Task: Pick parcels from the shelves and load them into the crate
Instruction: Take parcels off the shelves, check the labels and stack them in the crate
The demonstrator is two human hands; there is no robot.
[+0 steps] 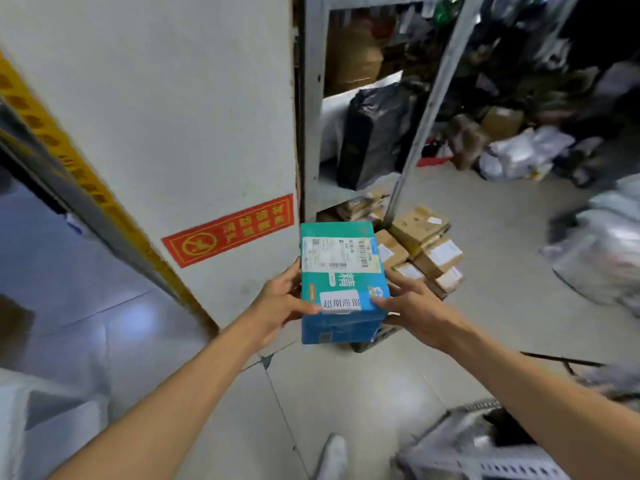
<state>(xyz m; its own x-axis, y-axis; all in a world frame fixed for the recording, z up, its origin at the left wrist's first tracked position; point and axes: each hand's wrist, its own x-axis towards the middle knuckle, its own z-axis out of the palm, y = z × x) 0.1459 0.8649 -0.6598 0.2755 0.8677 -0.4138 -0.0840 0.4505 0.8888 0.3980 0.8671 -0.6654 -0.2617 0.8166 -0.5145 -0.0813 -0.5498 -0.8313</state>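
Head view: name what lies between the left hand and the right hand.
In the head view, a teal parcel fills that stretch; the left hand and right hand grip its opposite sides, thumbs on top.

Both hands up front: the left hand [277,303] and right hand [412,306] grip a teal parcel [341,289] by its sides, thumbs on top, white shipping label [337,252] facing up. Behind it, brown cartons [422,251] stacked on the floor beside the metal shelf [313,109]. A red sign [230,230] on the wall.
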